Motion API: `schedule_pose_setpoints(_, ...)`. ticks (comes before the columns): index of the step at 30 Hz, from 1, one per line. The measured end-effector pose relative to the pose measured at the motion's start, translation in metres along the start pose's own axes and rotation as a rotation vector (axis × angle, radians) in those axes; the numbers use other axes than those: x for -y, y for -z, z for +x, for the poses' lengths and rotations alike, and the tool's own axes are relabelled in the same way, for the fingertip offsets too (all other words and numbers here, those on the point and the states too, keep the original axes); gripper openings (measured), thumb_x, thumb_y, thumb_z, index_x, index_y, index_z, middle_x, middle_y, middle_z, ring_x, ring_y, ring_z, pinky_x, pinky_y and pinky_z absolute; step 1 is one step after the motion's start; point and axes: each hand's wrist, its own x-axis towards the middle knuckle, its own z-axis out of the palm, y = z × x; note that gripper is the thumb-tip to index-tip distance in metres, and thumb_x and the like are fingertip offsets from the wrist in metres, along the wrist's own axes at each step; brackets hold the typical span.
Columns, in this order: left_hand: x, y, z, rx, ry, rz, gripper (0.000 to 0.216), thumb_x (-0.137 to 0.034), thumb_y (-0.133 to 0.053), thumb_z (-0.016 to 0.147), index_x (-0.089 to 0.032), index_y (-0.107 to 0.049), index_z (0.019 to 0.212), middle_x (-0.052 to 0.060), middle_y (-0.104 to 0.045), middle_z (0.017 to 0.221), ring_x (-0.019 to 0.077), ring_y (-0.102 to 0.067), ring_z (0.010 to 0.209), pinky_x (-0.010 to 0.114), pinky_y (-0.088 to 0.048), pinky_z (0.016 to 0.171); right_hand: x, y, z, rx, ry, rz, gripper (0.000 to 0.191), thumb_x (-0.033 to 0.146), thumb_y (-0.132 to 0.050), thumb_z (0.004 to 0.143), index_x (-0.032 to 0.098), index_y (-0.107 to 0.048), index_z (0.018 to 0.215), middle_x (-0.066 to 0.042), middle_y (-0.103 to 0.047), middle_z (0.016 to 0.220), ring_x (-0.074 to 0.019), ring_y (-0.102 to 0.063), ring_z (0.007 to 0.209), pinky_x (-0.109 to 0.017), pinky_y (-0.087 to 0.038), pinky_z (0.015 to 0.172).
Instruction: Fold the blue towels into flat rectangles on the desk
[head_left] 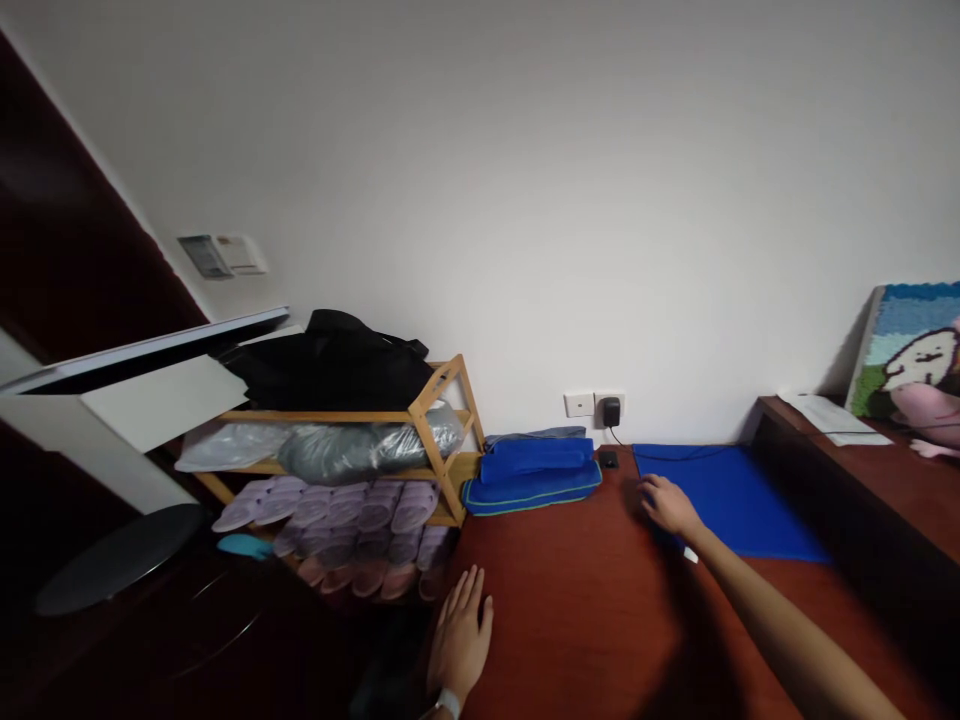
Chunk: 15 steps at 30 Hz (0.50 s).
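A blue mat [742, 500] lies flat on the right part of the reddish-brown desk [555, 610], its back edge near the wall [517, 200] and its right side beside a raised ledge [900, 480]. It is plain, bright blue and roughly rectangular; a small white tab [690, 555] shows by its front edge. The right hand [667, 503] is at the mat's left side, palm down with fingers bent; whether they pinch the fabric cannot be told. The left hand [461, 630] rests palm down at the desk's left edge, fingers stretched out, holding nothing.

Left of the desk, a wooden rack [435, 460] bears a limp black bag [341, 365] on top. Its middle shelf holds clear plastic packages [352, 450], one with something grey-green inside; below are rows of pale purple slippers [352, 510], with pinkish ones [367, 580] lowest. On the desk beside the rack sits a folded blue bundle [532, 485] with green edging; its contents are hidden.
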Motion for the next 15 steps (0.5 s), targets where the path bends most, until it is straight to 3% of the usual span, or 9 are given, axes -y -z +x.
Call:
schedule_pose_setpoints(4, 0.001, -0.002, -0.003, 0.004, 0.002, -0.009, 0.055, -0.037, -0.039, 0.102, -0.026, -0.051, 0.154, 0.003, -0.052, 0.160, 0.0273, -0.047, 0.148, 0.050, -0.040, 0.123, 0.068, -0.005, 0.058, -0.031, 0.109, 0.046, 0.049, 0.026, -0.047, 0.096, 0.026, -0.058, 0.144, -0.006, -0.051, 0.157, -0.0226, -0.048, 0.138, -0.033, -0.039, 0.112)
schedule_pose_setpoints(7, 0.001, -0.004, -0.005, -0.006, 0.000, -0.009, 0.055, -0.036, -0.039, 0.102, -0.027, -0.048, 0.156, 0.003, -0.052, 0.160, 0.0273, -0.047, 0.148, 0.051, -0.040, 0.122, 0.104, -0.013, 0.093, -0.048, 0.071, 0.066, 0.063, 0.022, -0.053, 0.093, 0.024, -0.044, 0.155, -0.010, -0.042, 0.163, -0.0251, -0.044, 0.142, -0.036, -0.039, 0.112)
schedule_pose_setpoints(9, 0.001, -0.005, -0.007, -0.013, 0.004, -0.010, 0.055, -0.036, -0.039, 0.102, -0.027, -0.047, 0.156, 0.003, -0.051, 0.160, 0.0272, -0.047, 0.148, 0.051, -0.041, 0.122, 0.118, -0.019, 0.108, -0.049, 0.005, 0.077, 0.068, 0.018, -0.058, 0.089, 0.022, -0.042, 0.155, -0.014, -0.050, 0.156, -0.0276, -0.051, 0.135, -0.039, -0.042, 0.109)
schedule_pose_setpoints(12, 0.002, -0.006, -0.009, -0.013, 0.009, -0.013, 0.055, -0.036, -0.038, 0.103, -0.026, -0.047, 0.156, 0.003, -0.050, 0.161, 0.0268, -0.046, 0.148, 0.051, -0.041, 0.122, 0.130, -0.021, 0.119, -0.077, -0.086, 0.109, 0.056, 0.016, -0.056, 0.090, 0.019, -0.052, 0.146, -0.017, -0.063, 0.135, -0.0281, -0.060, 0.123, -0.041, -0.045, 0.103)
schedule_pose_setpoints(15, 0.002, -0.005, -0.010, -0.011, 0.002, -0.022, 0.054, -0.037, -0.037, 0.104, -0.028, -0.047, 0.156, 0.003, -0.051, 0.161, 0.0269, -0.046, 0.148, 0.050, -0.040, 0.122, 0.142, -0.008, 0.123, -0.170, -0.095, 0.180, 0.044, 0.021, -0.045, 0.098, 0.018, -0.056, 0.140, -0.017, -0.063, 0.133, -0.0259, -0.062, 0.120, -0.039, -0.047, 0.102)
